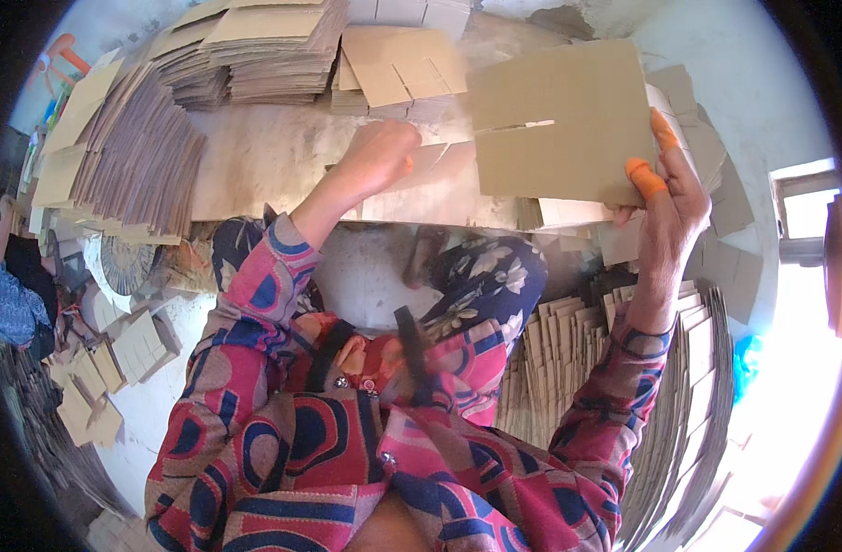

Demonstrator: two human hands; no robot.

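Observation:
My right hand point(674, 191) grips a brown cardboard sheet point(559, 133) by its lower right edge, with the sheet raised over the table. A slot runs in from the sheet's left edge. Orange covers wrap the thumb and one finger of that hand. To the left of the sheet, my left hand point(381, 155) is closed over the table, a bit of orange showing at its fingers. What it holds, if anything, is hidden. Beside it, a pale slotted cardboard piece point(430, 167) lies on the wooden table point(265, 152).
Tall cardboard stacks point(274, 55) line the table's far left, with slotted sheets point(403, 69) on a pile at the back. Cardboard bundles point(568, 354) stand on the floor at my right. More cardboard pieces point(145, 348) lie at left, near another person's blue sleeve point(14, 294).

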